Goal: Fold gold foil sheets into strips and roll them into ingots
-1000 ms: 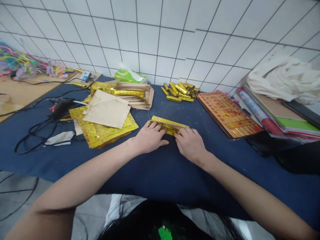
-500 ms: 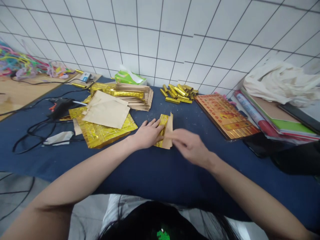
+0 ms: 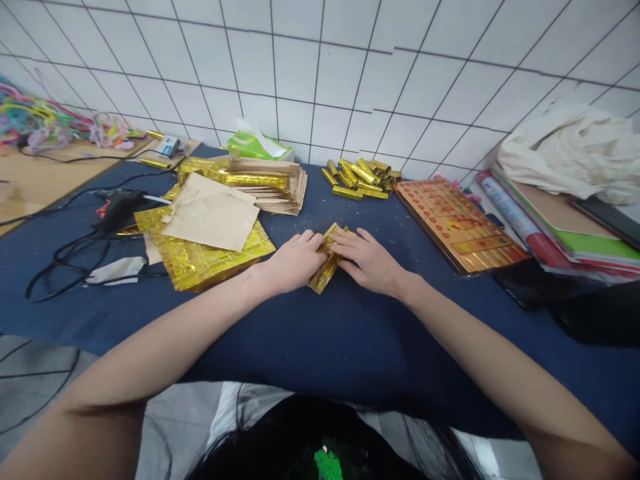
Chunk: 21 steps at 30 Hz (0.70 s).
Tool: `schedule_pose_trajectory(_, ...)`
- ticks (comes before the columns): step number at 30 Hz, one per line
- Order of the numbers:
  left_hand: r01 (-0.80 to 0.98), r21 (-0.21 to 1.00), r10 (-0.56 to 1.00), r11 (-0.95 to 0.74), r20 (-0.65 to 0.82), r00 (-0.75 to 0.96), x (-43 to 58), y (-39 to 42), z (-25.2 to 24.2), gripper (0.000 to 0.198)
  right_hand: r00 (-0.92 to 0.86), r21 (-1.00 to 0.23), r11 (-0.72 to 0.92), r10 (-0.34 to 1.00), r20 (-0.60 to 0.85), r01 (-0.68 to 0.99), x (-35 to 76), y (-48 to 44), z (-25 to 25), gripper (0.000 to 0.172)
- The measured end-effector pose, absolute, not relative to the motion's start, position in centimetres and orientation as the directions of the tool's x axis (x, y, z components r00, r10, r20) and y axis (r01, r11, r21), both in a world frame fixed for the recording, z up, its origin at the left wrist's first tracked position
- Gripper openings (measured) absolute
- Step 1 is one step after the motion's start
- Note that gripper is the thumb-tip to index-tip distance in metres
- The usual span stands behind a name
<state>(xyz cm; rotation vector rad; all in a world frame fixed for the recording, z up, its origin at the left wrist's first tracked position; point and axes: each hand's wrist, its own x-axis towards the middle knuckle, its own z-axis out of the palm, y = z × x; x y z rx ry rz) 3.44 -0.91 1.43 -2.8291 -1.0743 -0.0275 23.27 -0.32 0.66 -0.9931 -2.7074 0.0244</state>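
Note:
A narrow folded piece of gold foil paper (image 3: pixel 321 277) lies tilted on the blue cloth between my hands. My left hand (image 3: pixel 296 259) presses on its left side with the fingers curled around the edge. From the right, my right hand (image 3: pixel 369 261) rests on the foil with its fingers stretched out and a little apart. Part of the foil is hidden beneath my fingers. To the left are gold sheets (image 3: pixel 200 272) with tan paper (image 3: pixel 213 212) on top. Short gold rolls (image 3: pixel 361 179) are piled near the wall.
Brown paper stack (image 3: pixel 295 193), green tissue pack (image 3: pixel 257 145) and black glue gun (image 3: pixel 120 208) with its cable stand at the left. Orange printed packs (image 3: pixel 457 227), a phone-like black item (image 3: pixel 525 287), folders (image 3: pixel 595 243) and white cloth (image 3: pixel 570 153) are at the right.
The paper's tan flap has been folded over, so gold now shows, and the piece has turned at a slant. My right hand has moved onto it; my left fingers have curled.

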Motion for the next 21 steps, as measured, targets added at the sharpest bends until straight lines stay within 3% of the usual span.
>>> schedule_pose_trajectory(5,0.639,-0.069,0.638,-0.766,0.035,0.769,3.7,-1.1,1.9,0.019,-0.669,-0.094,0.776,0.592,0.449,0.624,23.8,-1.6,-0.4,0.037)
schedule_pose_trajectory(11,0.647,-0.085,0.646,-0.758,0.042,0.762,4.1,-1.9,1.6,0.018,-0.623,-0.120,0.784,0.567,0.539,0.610,24.0,-2.2,-1.4,0.035)
schedule_pose_trajectory(14,0.660,-0.109,0.658,-0.743,0.062,0.751,4.4,-2.5,1.4,0.020,-0.612,-0.120,0.760,0.596,0.520,0.639,24.0,-2.1,-1.8,0.032)
schedule_pose_trajectory(21,0.662,-0.134,0.666,-0.737,0.018,0.745,4.8,-3.1,1.6,0.023,-0.681,0.058,0.720,0.623,0.385,0.692,23.3,-2.5,-1.8,0.034)
